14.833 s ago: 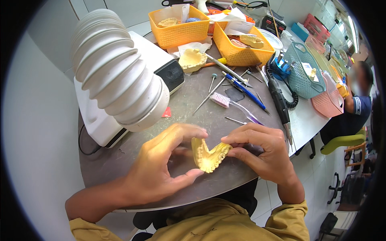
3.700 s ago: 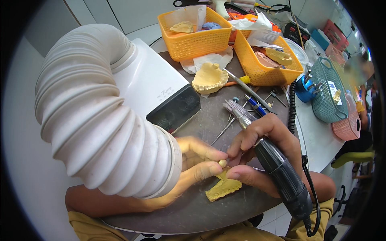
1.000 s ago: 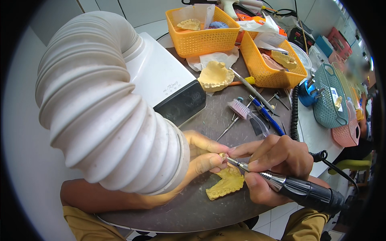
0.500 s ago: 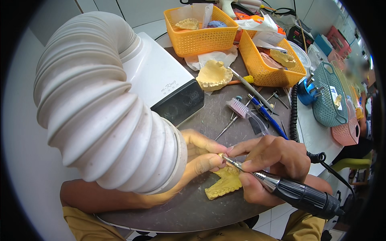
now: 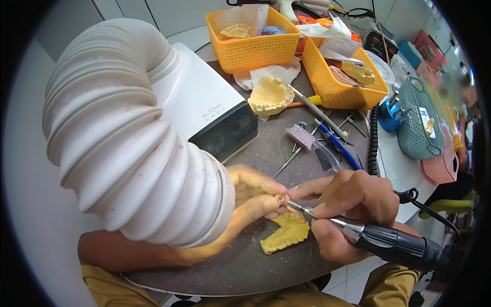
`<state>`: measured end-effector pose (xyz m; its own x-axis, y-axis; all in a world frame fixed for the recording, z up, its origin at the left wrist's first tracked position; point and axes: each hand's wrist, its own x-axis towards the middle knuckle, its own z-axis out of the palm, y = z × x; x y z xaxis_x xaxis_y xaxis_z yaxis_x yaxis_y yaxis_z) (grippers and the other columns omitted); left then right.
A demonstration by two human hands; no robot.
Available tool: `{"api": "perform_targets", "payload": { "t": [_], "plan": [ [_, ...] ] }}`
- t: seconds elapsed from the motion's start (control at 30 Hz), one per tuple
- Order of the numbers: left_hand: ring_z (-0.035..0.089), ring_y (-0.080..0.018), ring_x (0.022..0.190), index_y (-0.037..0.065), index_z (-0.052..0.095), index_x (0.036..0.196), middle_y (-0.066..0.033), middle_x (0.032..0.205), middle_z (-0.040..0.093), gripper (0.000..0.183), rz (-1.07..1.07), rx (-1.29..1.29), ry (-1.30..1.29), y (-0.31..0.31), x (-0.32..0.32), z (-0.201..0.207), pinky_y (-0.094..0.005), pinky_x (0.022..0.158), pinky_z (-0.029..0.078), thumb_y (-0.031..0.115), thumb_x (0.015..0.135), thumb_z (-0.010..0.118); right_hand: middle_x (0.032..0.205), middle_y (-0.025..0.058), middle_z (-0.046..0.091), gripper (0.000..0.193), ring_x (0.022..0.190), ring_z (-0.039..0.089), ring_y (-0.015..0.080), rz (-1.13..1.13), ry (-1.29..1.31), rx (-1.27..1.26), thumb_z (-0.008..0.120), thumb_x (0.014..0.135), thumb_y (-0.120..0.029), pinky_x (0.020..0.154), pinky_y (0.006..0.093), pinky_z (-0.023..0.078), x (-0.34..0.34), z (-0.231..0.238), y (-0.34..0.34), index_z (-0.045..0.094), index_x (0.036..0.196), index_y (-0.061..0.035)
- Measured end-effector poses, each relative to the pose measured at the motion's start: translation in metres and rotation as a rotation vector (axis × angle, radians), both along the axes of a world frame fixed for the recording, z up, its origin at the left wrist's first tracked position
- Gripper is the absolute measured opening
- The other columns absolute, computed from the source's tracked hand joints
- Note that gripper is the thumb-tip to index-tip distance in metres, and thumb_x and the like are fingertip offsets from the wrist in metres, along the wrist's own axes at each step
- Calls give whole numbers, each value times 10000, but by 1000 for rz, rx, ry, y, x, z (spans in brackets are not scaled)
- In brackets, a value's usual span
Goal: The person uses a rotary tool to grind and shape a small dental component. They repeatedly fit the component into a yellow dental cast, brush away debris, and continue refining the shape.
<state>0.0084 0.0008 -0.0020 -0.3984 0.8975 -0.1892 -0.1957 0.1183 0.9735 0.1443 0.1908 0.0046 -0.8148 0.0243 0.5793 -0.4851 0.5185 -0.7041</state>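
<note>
Handpiece [image 5: 394, 244] swung down, tip [image 5: 296, 205] beside cream piece [image 5: 279, 198].

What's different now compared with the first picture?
The yellow cast, earlier in the hands, has been let go and lies on the table. The left hand now pinches a small piece. The right hand has picked up the black drill from the table's right, its tip close to that piece. The white hose reaches nearer the person. The orange baskets stayed put.

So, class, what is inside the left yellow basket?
The yellow basket holds a cream dental cast, a blue lump and a whitish sheet. Most of what lies beneath is covered.
</note>
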Motion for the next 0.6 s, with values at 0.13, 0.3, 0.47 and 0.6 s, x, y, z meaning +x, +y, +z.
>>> {"api": "perform_targets", "payload": {
  "t": [0.13, 0.3, 0.47, 0.6],
  "plan": [
    [704, -214, 1039, -7, 594, 1154, -174, 1126, 697, 153, -28, -14, 30, -1, -1, 2, -333, 909, 580, -6, 1002, 608, 714, 122, 612, 206, 700, 742, 293, -5, 49, -30, 706, 784, -36, 747, 447, 659, 0, -3, -2, 561, 893, 64],
    [703, -215, 1041, -4, 592, 1157, -180, 1139, 695, 155, -43, -19, 64, -1, -3, 1, -336, 919, 578, 6, 1004, 611, 726, 120, 615, 207, 733, 752, 309, 25, 28, 25, 717, 772, -28, 753, 440, 657, -1, 0, 2, 567, 892, 52],
    [701, -207, 1045, 1, 592, 1145, -183, 1142, 695, 170, -20, 21, -4, -1, -2, 1, -339, 939, 577, -10, 982, 639, 729, 119, 618, 221, 777, 761, 345, 1, 17, 32, 737, 752, -30, 740, 429, 652, 0, -1, -1, 580, 893, 39],
    [700, -203, 1043, 3, 593, 1124, -182, 1134, 695, 167, -2, 118, -33, 0, 2, -3, -339, 941, 578, -32, 969, 646, 717, 119, 631, 207, 776, 762, 343, -23, 19, 15, 753, 738, -48, 727, 418, 650, 1, -2, -3, 606, 860, 32]
  ]
}}
